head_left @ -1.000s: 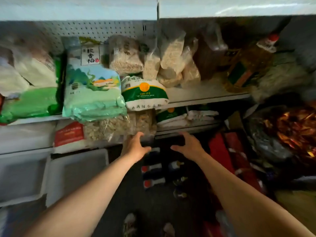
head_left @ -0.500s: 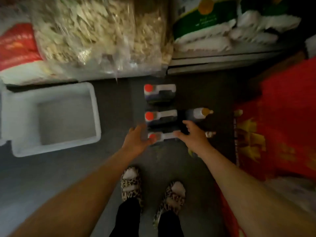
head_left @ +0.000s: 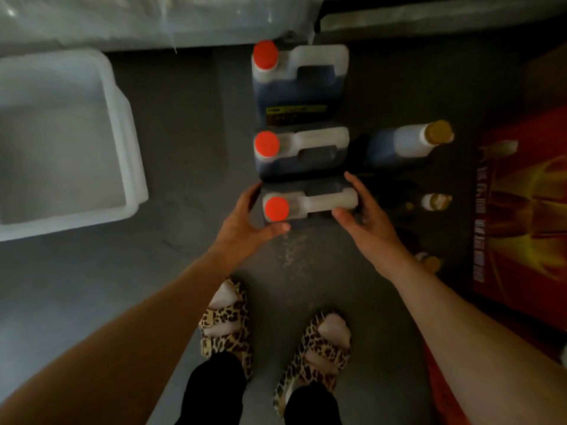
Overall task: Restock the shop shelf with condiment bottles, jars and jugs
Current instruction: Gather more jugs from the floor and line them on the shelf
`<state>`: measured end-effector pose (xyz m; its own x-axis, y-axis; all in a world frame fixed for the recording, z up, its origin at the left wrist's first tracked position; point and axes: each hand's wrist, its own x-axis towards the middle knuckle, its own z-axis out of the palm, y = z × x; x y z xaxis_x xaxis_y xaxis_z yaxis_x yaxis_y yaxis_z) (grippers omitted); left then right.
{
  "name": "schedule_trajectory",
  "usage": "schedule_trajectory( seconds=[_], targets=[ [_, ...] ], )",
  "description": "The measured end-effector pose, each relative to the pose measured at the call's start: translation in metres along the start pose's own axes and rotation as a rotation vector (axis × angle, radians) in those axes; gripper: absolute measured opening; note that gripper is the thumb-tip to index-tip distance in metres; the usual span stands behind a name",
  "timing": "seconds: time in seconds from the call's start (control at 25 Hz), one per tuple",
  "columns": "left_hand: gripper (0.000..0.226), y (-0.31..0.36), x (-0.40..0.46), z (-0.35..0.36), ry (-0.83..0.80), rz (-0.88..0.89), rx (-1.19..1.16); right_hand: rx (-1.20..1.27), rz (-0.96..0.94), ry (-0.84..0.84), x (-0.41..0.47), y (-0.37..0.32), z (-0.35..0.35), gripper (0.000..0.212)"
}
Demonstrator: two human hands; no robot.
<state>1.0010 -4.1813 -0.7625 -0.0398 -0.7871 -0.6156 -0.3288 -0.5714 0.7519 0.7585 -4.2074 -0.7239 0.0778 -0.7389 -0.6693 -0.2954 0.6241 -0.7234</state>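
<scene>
On the grey floor below the shelf, I have my left hand and right hand clasped around the nearest jug, fingers curled against its two sides. It stands upright, red cap up, closest of three jugs in a row, with a white tub to the left.

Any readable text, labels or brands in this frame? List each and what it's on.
None can be read.
Farthest jug: yellow and dark label strip on its body, print too blurred.
Red box at right: yellow characters down its face, too blurred to make out.
Middle jug, nearest jug between the left hand and right hand, and gold-capped bottle: no text visible.
</scene>
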Motion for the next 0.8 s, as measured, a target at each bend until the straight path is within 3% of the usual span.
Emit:
schedule_trajectory(
  seconds=[0.24, 0.48, 0.8],
  targets=[
    [0.107, -0.008, 0.011, -0.018, -0.101, 0.056, -0.059, -0.068, -0.072, 0.086, -0.007, 0.015, 0.010, 0.059],
    [0.102, -0.008, 0.016, -0.019, -0.136, 0.057, -0.120, 0.004, -0.085, 0.022, -0.001, 0.022, 0.019, 0.074],
    [0.090, -0.003, 0.013, -0.015, -0.075, 0.009, -0.215, 0.021, -0.166, 0.121, 0.006, 0.022, 0.025, 0.051]
  ],
)
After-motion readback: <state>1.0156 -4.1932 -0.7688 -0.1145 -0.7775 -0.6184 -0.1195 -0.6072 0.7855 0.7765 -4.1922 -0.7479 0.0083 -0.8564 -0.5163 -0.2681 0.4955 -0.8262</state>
